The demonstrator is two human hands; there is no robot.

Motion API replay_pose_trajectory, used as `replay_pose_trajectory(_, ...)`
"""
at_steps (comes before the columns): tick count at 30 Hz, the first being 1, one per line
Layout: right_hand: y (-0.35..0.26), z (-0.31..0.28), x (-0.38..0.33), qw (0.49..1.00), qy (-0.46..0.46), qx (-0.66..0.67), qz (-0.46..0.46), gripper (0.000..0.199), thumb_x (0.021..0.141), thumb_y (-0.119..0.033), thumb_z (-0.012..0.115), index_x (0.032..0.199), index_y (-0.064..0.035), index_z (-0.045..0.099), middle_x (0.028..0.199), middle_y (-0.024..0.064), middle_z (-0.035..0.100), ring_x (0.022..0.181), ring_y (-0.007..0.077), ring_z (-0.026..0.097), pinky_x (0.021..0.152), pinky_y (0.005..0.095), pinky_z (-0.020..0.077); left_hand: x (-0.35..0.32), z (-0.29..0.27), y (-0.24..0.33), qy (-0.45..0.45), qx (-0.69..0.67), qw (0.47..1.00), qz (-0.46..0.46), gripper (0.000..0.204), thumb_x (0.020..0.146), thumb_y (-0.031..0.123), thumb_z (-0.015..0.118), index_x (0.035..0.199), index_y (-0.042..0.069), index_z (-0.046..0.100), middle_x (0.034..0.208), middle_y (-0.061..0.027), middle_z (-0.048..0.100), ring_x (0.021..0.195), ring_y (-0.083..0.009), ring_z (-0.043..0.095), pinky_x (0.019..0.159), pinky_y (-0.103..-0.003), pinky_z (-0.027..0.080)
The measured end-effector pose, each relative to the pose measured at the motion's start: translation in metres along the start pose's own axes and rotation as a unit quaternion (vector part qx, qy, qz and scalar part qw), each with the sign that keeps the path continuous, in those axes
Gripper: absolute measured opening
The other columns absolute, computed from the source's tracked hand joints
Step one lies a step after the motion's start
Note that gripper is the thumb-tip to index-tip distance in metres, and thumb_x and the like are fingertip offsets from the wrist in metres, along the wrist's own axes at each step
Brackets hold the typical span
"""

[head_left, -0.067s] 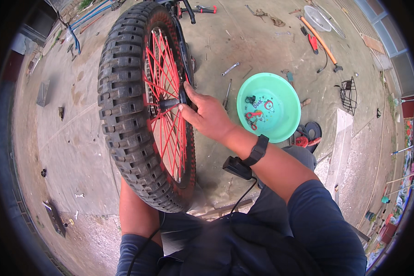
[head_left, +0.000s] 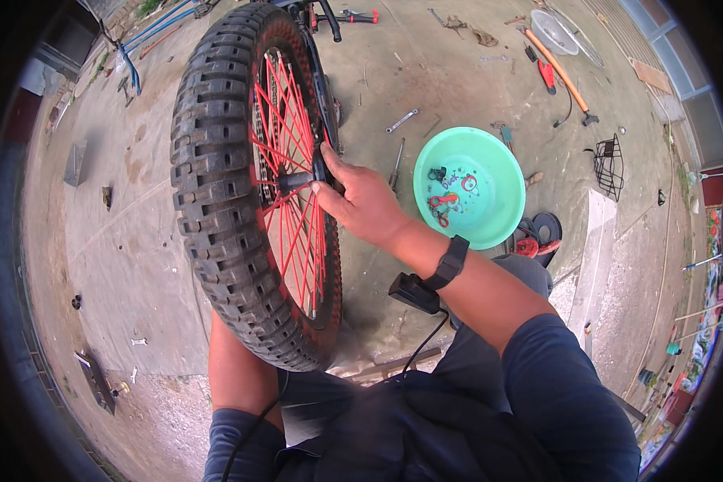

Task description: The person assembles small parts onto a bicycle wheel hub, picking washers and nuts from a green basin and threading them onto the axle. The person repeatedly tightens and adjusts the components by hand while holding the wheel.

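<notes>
A bicycle wheel with a black knobby tyre [head_left: 210, 153] and red spokes [head_left: 287, 233] stands upright in front of me, tilted a little. My right hand [head_left: 367, 205] is closed on the dark frame end [head_left: 321, 167] beside the wheel hub [head_left: 292, 181], thumb toward the hub and index finger stretched up along the frame. The other fingers are mostly hidden. My left forearm [head_left: 239, 373] goes up behind the lower tyre, which hides the left hand entirely. From the hub the dark frame tube [head_left: 320, 88] runs away to the far side.
Right of the wheel sits a green basin [head_left: 504, 229] with small parts and red-handled scissors [head_left: 442, 210] inside. Around it lie a wrench [head_left: 402, 120], a screwdriver [head_left: 397, 163], an orange pump [head_left: 556, 71] and a wire basket [head_left: 609, 167]. A black cable [head_left: 422, 345] hangs from my right wrist.
</notes>
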State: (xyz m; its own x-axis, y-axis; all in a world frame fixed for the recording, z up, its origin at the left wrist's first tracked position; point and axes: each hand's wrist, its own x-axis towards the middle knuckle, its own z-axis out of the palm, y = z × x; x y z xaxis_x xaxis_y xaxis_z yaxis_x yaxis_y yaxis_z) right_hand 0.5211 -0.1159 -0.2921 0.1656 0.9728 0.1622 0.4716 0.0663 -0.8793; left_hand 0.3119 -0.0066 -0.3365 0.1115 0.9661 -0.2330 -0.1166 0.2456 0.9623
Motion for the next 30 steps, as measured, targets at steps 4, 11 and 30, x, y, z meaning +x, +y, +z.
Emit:
replay_pose_trajectory(4,0.001,0.001,-0.001,1.000,0.008,0.003,-0.003,0.065,0.092,-0.031,0.058,0.140,0.0096,0.043,0.089,0.0269,0.065,0.084,0.0415,0.064,0.075,0.0469,0.0506,-0.002,0.001,0.003,-0.009,0.010,1.000,0.001,0.013,0.099,0.008,0.057,0.109,0.001,0.059,0.093,-0.0068,0.064,0.080,-0.0172,0.064,0.071,-0.033,0.055)
replay_pose_trajectory(11,-0.003,0.004,-0.001,1.000,0.029,0.012,-0.002,0.064,0.094,-0.028,0.061,0.143,0.0072,0.041,0.075,0.0201,0.057,0.068,0.0227,0.059,0.068,0.0347,0.0489,-0.015,0.006,0.010,-0.031,0.030,0.999,-0.003,0.012,0.099,0.008,0.057,0.109,0.001,0.059,0.092,-0.0062,0.063,0.077,-0.0156,0.062,0.069,-0.031,0.054)
replay_pose_trajectory(30,0.056,-0.040,0.082,0.847,-0.068,0.409,0.333,0.046,0.083,-0.055,0.076,0.083,-0.0142,0.056,0.066,-0.0067,0.038,0.050,0.0045,0.031,0.043,0.0231,0.0202,-0.015,0.004,0.011,-0.036,0.031,0.999,-0.005,0.012,0.099,0.008,0.057,0.108,0.000,0.059,0.088,-0.0045,0.062,0.070,-0.0113,0.058,0.063,-0.025,0.048)
